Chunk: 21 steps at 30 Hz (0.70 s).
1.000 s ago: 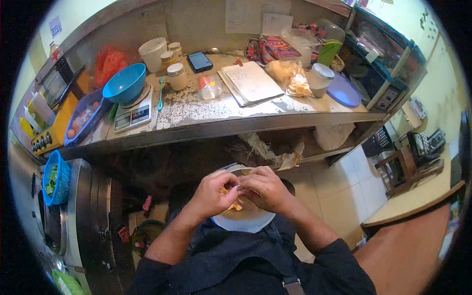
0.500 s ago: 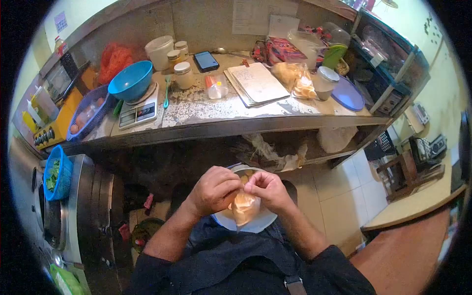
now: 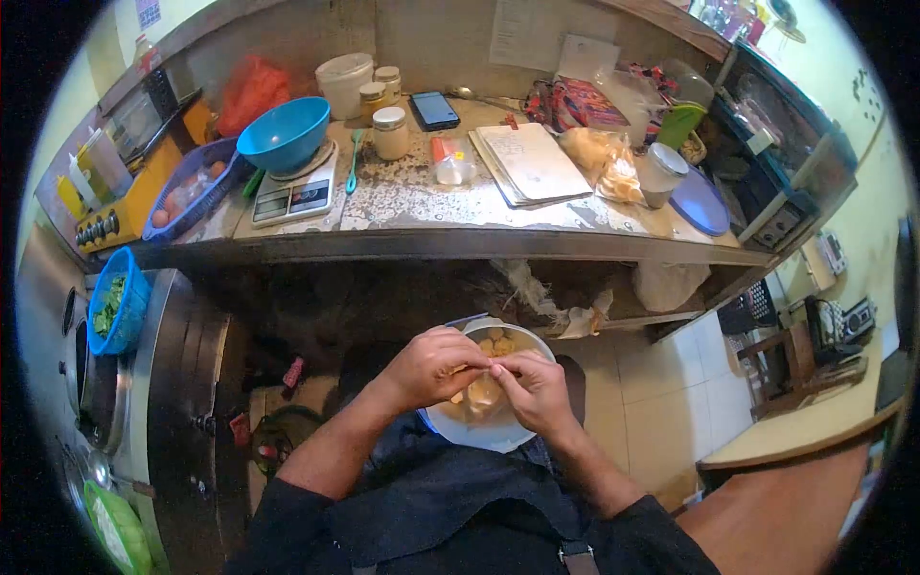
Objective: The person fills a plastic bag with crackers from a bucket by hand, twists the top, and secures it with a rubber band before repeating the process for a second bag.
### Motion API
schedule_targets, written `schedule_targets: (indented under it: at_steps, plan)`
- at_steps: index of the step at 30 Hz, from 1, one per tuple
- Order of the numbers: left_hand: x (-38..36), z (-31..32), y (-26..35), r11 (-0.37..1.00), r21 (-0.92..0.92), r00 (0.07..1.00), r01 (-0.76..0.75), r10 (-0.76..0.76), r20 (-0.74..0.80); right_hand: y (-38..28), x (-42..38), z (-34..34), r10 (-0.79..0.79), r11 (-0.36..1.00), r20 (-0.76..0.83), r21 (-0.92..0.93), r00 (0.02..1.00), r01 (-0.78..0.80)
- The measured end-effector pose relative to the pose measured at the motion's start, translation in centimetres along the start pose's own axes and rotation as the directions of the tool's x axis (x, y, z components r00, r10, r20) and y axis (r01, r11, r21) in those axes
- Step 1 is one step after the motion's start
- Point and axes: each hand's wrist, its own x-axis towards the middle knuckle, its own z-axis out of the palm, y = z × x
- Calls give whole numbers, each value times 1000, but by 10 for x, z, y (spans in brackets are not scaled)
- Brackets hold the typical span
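A clear plastic bag [image 3: 482, 395] with orange-yellow pieces in it hangs below my two hands, over a white bowl [image 3: 498, 441] at my lap. The fingers of my left hand [image 3: 436, 366] pinch the bag's top from the left. My right hand [image 3: 537, 388] pinches it from the right, thumb and forefinger touching the left fingertips. Round yellowish pieces [image 3: 500, 341] lie in the far part of the bowl. The hands and bag hide much of the bowl's inside.
Ahead, a worktable [image 3: 412, 213] holds a blue bowl [image 3: 285, 134] on a scale [image 3: 297, 196], jars [image 3: 390, 134], a phone [image 3: 434, 110], a notebook [image 3: 535, 163] and a filled bag [image 3: 618, 177]. A blue basket of greens [image 3: 120, 302] stands at left.
The view has shifted, so the table items appear further right and slightly higher. Both hands have drawn together at the bag's top, and more yellowish pieces show beyond them in the bowl.
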Motion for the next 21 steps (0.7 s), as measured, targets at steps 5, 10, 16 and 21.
schedule_targets:
  at_steps: [5,10,16,21]
  plan:
    - [-1,0,3,993,-60,995,101,-100,19,7,-3,3,439,711,173,534,882,-458]
    - [-3,4,5,983,-53,985,173,-173,9,8,-9,8,451,778,106,441,886,-448]
    - [-3,9,12,900,-109,904,423,-427,-21,-7,-3,5,257,950,25,178,966,-257]
    - [-7,6,11,678,-369,761,636,-630,153,-2,1,1,239,930,171,244,956,-276]
